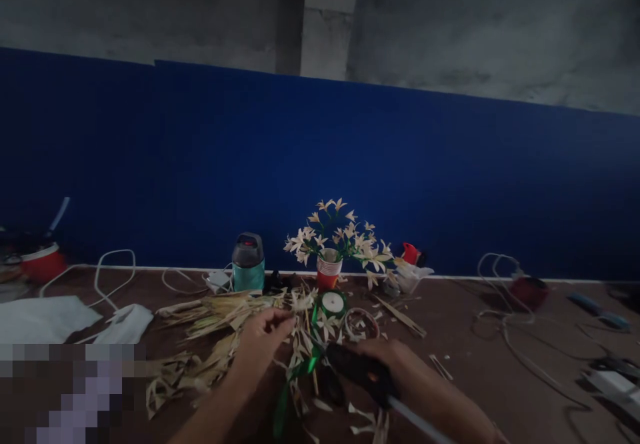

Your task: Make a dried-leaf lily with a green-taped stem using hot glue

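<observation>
My right hand [385, 357] is wrapped round a black glue gun [353, 367], whose pale cord runs back under the forearm. Its nozzle points left at pale dried-husk flowers [327, 327]. On the other side of the flowers, my left hand [270, 331] has thumb and fingers brought together; what lies between them is too small to make out. A shiny green ribbon [303, 367] trails down between the hands. Just behind them sits a green-edged spool [333, 304] with a white centre, next to a roll of tape [363, 324].
Dried corn husks [220, 317] spread on the left of the brown table [465, 357]. A red and white cup [329, 271] of husk flowers stands by the blue partition [240, 151], right of a teal container [249, 271]. White cables [525, 344] lie at right. A person's blurred part shows lower left.
</observation>
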A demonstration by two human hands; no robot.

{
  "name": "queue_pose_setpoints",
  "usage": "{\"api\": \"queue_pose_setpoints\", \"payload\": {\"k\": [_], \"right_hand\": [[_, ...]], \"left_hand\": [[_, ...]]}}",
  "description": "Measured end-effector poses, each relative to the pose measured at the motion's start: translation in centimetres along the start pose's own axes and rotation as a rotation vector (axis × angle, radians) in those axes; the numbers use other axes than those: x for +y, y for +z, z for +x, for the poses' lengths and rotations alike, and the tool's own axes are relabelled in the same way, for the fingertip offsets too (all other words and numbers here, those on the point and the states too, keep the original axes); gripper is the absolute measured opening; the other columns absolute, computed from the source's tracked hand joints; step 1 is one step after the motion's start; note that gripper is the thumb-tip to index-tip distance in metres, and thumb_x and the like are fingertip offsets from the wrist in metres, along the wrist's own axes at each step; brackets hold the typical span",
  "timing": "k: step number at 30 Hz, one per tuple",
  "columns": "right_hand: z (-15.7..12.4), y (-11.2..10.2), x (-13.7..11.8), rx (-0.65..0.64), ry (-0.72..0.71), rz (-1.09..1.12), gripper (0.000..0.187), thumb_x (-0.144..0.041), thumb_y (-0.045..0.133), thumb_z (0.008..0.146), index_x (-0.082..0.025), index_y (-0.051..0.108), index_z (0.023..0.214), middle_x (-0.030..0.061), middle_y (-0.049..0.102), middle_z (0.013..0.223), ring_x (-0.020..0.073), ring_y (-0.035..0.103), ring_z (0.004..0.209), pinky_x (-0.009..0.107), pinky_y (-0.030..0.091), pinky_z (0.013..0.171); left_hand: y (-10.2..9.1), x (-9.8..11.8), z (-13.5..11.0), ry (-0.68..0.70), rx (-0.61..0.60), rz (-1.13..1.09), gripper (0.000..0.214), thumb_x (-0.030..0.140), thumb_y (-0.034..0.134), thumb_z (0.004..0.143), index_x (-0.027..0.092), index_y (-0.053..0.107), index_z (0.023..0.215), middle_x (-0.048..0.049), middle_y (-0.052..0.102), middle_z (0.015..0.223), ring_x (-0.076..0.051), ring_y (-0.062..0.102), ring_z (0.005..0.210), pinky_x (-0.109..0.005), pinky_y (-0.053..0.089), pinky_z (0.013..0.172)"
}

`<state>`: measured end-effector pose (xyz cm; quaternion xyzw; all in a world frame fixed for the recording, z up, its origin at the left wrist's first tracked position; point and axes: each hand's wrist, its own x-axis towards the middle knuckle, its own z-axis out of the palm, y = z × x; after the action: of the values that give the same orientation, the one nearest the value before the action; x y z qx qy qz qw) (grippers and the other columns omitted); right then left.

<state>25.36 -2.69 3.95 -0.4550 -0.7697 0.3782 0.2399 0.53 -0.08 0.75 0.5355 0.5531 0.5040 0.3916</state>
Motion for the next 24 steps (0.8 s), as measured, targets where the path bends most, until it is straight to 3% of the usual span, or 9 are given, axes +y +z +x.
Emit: {"api": "queue_pose_setpoints", "payload": {"k": [3, 6, 9, 13, 16, 18, 24], "right_hand": [[0.0, -0.5, 3.8, 0.13, 0.09, -0.491, 0.033, -0.017, 0.049, 0.07, -0.02, 0.059, 0.101, 0.008, 0.065, 0.095, 0.0236, 0.058, 0.09, 0.033, 0.041, 0.079], [0.4, -0.5, 8.5, 0.176, 0.162, -0.713, 0.055, -0.008, 0.045, 0.064, -0.011, 0.049, 0.118, 0.0154, 0.057, 0.115, 0.0277, 0.05, 0.109, 0.039, 0.036, 0.092], [0.6, -0.3, 10.5, 0.15, 0.226, -0.841, 0.058, -0.006, 0.046, 0.061, -0.013, 0.051, 0.118, 0.0151, 0.055, 0.119, 0.0292, 0.048, 0.111, 0.042, 0.036, 0.092], [1.6, 0.5, 7.1, 0.29, 0.259, -0.953, 0.045, -0.006, 0.048, 0.061, -0.019, 0.062, 0.101, 0.0135, 0.057, 0.114, 0.0331, 0.048, 0.107, 0.045, 0.036, 0.083], [3.7, 1.9, 3.4, 0.316, 0.159, -0.891, 0.027, -0.015, 0.046, 0.073, -0.023, 0.065, 0.091, 0.0087, 0.062, 0.105, 0.0273, 0.051, 0.101, 0.041, 0.033, 0.083], [5.4, 3.2, 1.9, 0.293, 0.088, -0.728, 0.02, -0.018, 0.048, 0.077, -0.024, 0.067, 0.081, 0.0059, 0.065, 0.094, 0.024, 0.054, 0.096, 0.036, 0.032, 0.081], [9.2, 6.8, 1.7, 0.196, 0.015, -0.629, 0.013, -0.021, 0.056, 0.073, -0.021, 0.067, 0.066, 0.0027, 0.065, 0.078, 0.0199, 0.056, 0.086, 0.031, 0.031, 0.077]], "left_hand": [[-0.3, 0.4, 0.2, -0.098, 0.113, -0.269, 0.022, 0.035, 0.066, 0.063, 0.016, 0.066, 0.075, -0.002, 0.065, 0.068, -0.018, 0.056, 0.07, -0.028, 0.042, 0.069], [-0.4, 0.8, 0.1, -0.103, 0.143, -0.37, 0.024, 0.033, 0.069, 0.06, 0.014, 0.067, 0.074, -0.003, 0.065, 0.069, -0.018, 0.057, 0.072, -0.028, 0.042, 0.072], [-0.4, 0.9, 0.1, -0.102, 0.145, -0.416, 0.024, 0.032, 0.071, 0.058, 0.014, 0.067, 0.072, -0.0031, 0.066, 0.068, -0.017, 0.057, 0.07, -0.027, 0.042, 0.072], [-0.4, 1.2, 0.1, -0.114, 0.162, -0.463, 0.021, 0.03, 0.072, 0.056, 0.015, 0.067, 0.069, -0.0014, 0.065, 0.064, -0.015, 0.056, 0.067, -0.024, 0.042, 0.068], [-0.4, 1.3, 0.1, -0.108, 0.17, -0.48, 0.019, 0.029, 0.073, 0.056, 0.015, 0.067, 0.067, -0.0006, 0.064, 0.061, -0.014, 0.055, 0.064, -0.023, 0.041, 0.066], [-0.5, 1.3, 0.1, -0.11, 0.164, -0.486, 0.02, 0.029, 0.072, 0.056, 0.014, 0.067, 0.068, -0.0014, 0.065, 0.063, -0.014, 0.056, 0.066, -0.023, 0.041, 0.068], [-0.5, 1.0, 0.3, -0.135, 0.182, -0.511, 0.023, 0.029, 0.073, 0.056, 0.014, 0.068, 0.072, -0.0023, 0.065, 0.066, -0.014, 0.056, 0.067, -0.023, 0.041, 0.068]]}}
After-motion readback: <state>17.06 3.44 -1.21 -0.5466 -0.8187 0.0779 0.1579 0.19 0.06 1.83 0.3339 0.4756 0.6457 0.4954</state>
